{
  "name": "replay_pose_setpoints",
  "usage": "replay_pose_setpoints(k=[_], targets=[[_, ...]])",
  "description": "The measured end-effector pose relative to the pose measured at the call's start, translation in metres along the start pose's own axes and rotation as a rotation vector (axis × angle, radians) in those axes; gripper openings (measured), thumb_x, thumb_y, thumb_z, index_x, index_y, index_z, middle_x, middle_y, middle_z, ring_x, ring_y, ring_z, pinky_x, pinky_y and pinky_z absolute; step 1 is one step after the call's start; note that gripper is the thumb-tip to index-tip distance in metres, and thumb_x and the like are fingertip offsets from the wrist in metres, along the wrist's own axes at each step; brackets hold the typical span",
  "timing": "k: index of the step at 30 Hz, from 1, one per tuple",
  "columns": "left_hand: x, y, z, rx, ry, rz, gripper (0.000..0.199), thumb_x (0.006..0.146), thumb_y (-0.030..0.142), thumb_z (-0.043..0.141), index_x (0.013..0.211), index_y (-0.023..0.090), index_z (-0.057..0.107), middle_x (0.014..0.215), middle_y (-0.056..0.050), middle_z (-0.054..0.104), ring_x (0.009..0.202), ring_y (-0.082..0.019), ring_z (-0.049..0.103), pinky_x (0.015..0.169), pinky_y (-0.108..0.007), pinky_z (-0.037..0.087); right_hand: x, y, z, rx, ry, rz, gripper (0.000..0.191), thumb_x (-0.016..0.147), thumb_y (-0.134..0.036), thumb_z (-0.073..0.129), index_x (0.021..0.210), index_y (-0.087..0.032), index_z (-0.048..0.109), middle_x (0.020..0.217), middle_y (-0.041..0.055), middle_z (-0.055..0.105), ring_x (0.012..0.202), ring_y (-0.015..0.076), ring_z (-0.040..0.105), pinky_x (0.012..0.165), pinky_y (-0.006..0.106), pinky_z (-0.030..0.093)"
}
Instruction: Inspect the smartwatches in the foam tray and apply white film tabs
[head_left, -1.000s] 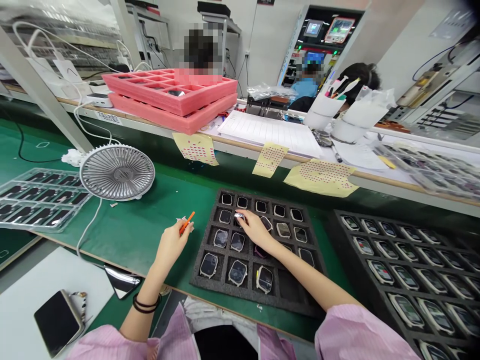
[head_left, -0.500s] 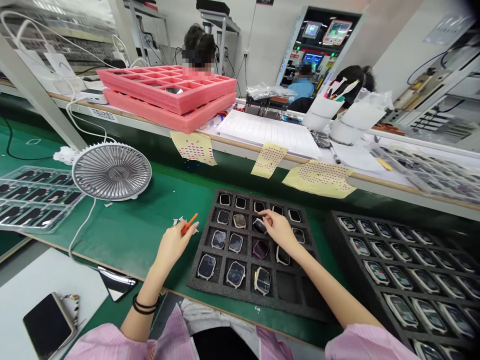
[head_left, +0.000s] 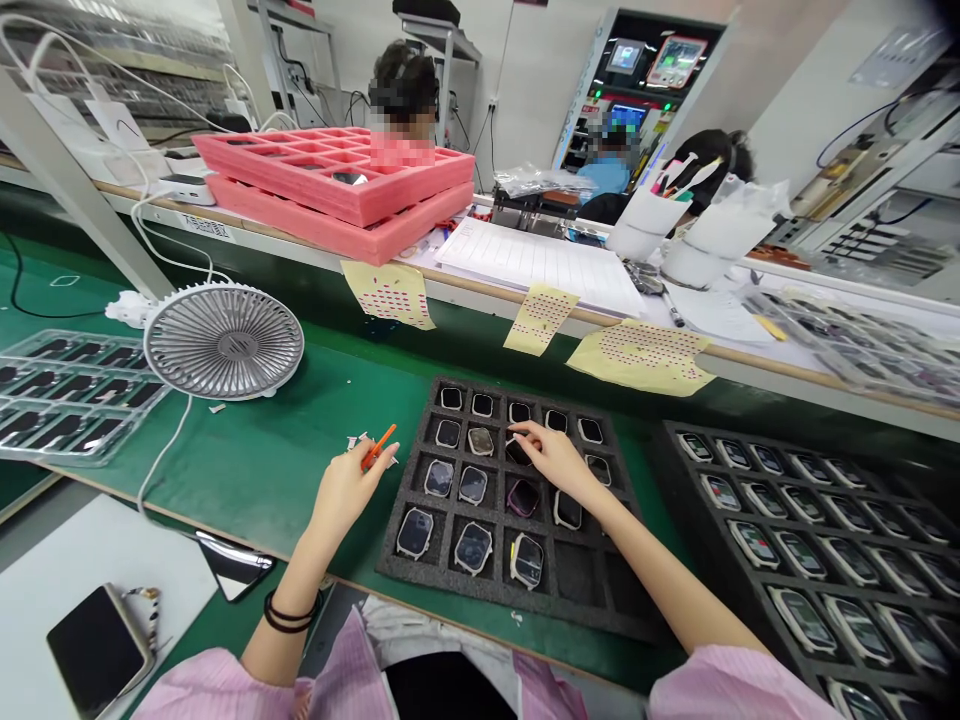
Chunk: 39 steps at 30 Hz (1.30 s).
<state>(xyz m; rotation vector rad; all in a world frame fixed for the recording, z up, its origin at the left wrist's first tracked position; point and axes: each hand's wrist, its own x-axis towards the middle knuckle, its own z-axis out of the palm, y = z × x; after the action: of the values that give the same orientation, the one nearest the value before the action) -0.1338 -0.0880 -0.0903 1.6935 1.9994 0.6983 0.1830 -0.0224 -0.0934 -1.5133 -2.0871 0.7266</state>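
My left hand (head_left: 347,492) pinches a small orange-handled tool (head_left: 379,448) at its fingertips, just left of a black foam tray (head_left: 450,588). Small white scraps (head_left: 354,442) lie beside those fingers on the green mat (head_left: 247,470). My right hand (head_left: 547,458) reaches over the tray, its fingertips at a dark smartwatch (head_left: 517,452) in a cell of the second row. The hand partly hides that watch and holds nothing I can see. Several other watches sit in the tray's cells, including a purple-tinted one (head_left: 523,497).
A second black foam tray (head_left: 720,540) of watches lies to the right. A grey desk fan (head_left: 223,340) and a clear plastic tray (head_left: 75,395) stand left. A phone (head_left: 97,645) rests on a white pad (head_left: 150,560). Stacked pink foam trays (head_left: 330,190) sit on the shelf ahead.
My right hand has moved rightward across the tray from the second cell to the third cell of the second row. My left hand stays nearly still with the orange tool. The view has shifted slightly.
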Motion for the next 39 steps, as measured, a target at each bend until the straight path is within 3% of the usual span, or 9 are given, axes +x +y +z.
replay_pose_setpoints(k=[6, 9, 12, 15, 19, 23, 30, 35, 39], targets=[[0.0, -0.001, 0.001, -0.003, 0.005, 0.009, 0.037, 0.088, 0.054, 0.044, 0.073, 0.022, 0.055, 0.061, -0.002, 0.058, 0.055, -0.021, 0.056, 0.056, -0.025, 0.035, 0.002, 0.009, 0.007, 0.025, 0.072, 0.009, 0.034, 0.094, -0.043, 0.036, 0.098, -0.019, 0.06, 0.055, -0.0021, 0.06, 0.04, 0.0154, 0.055, 0.044, 0.027, 0.045], [0.0, -0.001, 0.001, -0.005, 0.006, 0.006, 0.036, 0.088, 0.053, 0.045, 0.072, 0.022, 0.054, 0.06, -0.002, 0.057, 0.056, -0.021, 0.056, 0.056, -0.025, 0.035, -0.002, 0.01, 0.01, -0.044, 0.131, -0.047, 0.027, 0.093, -0.036, 0.041, 0.088, -0.02, 0.062, 0.074, 0.0059, 0.066, 0.065, 0.0215, 0.065, 0.06, 0.034, 0.053], [0.0, -0.001, 0.003, -0.015, 0.005, 0.015, 0.035, 0.088, 0.052, 0.046, 0.07, 0.022, 0.053, 0.061, -0.002, 0.058, 0.057, -0.021, 0.057, 0.056, -0.025, 0.035, -0.007, 0.006, 0.008, -0.133, 0.19, -0.113, 0.021, 0.089, -0.03, 0.047, 0.086, -0.019, 0.065, 0.098, 0.0142, 0.063, 0.097, 0.0307, 0.062, 0.08, 0.045, 0.052], [0.0, 0.002, 0.004, -0.025, 0.004, 0.022, 0.035, 0.088, 0.052, 0.046, 0.07, 0.022, 0.05, 0.061, -0.001, 0.056, 0.057, -0.02, 0.055, 0.057, -0.025, 0.034, -0.006, -0.008, 0.008, -0.182, 0.211, -0.174, 0.021, 0.09, -0.028, 0.049, 0.099, -0.019, 0.065, 0.104, 0.0145, 0.059, 0.104, 0.0313, 0.057, 0.089, 0.048, 0.048], [-0.002, 0.008, 0.004, -0.05, -0.012, 0.028, 0.037, 0.088, 0.053, 0.044, 0.067, 0.023, 0.044, 0.059, 0.001, 0.049, 0.054, -0.018, 0.049, 0.056, -0.025, 0.03, 0.011, -0.039, 0.024, -0.35, 0.104, -0.372, 0.021, 0.094, -0.022, 0.048, 0.107, -0.018, 0.063, 0.106, 0.012, 0.061, 0.101, 0.0259, 0.057, 0.09, 0.04, 0.047], [-0.005, 0.012, 0.001, -0.056, -0.009, 0.035, 0.037, 0.087, 0.053, 0.044, 0.065, 0.023, 0.04, 0.058, 0.001, 0.046, 0.052, -0.017, 0.044, 0.057, -0.025, 0.028, 0.037, -0.06, 0.051, -0.416, 0.029, -0.437, 0.016, 0.092, -0.02, 0.054, 0.101, -0.016, 0.066, 0.101, 0.0121, 0.064, 0.096, 0.0262, 0.057, 0.083, 0.039, 0.045], [-0.012, 0.008, -0.006, -0.054, -0.016, -0.006, 0.034, 0.088, 0.05, 0.042, 0.069, 0.023, 0.046, 0.056, 0.002, 0.042, 0.051, -0.017, 0.041, 0.056, -0.024, 0.027, 0.052, -0.065, 0.065, -0.441, -0.054, -0.501, 0.03, 0.095, -0.014, 0.045, 0.121, -0.014, 0.061, 0.101, 0.0143, 0.069, 0.097, 0.0279, 0.054, 0.081, 0.041, 0.038], [-0.012, 0.013, -0.003, -0.073, -0.025, 0.013, 0.035, 0.087, 0.051, 0.042, 0.067, 0.023, 0.04, 0.056, 0.003, 0.04, 0.052, -0.016, 0.04, 0.056, -0.024, 0.027, 0.049, -0.066, 0.067, -0.38, -0.097, -0.502, 0.034, 0.093, -0.014, 0.048, 0.125, -0.011, 0.059, 0.098, 0.018, 0.068, 0.1, 0.0311, 0.053, 0.084, 0.045, 0.038], [-0.012, 0.016, -0.001, -0.088, -0.025, 0.025, 0.036, 0.087, 0.052, 0.042, 0.066, 0.023, 0.037, 0.056, 0.003, 0.039, 0.052, -0.016, 0.039, 0.056, -0.024, 0.027, 0.054, -0.063, 0.064, -0.247, -0.107, -0.481, 0.032, 0.086, -0.012, 0.057, 0.118, -0.016, 0.061, 0.101, 0.0133, 0.066, 0.101, 0.028, 0.053, 0.089, 0.044, 0.041]])
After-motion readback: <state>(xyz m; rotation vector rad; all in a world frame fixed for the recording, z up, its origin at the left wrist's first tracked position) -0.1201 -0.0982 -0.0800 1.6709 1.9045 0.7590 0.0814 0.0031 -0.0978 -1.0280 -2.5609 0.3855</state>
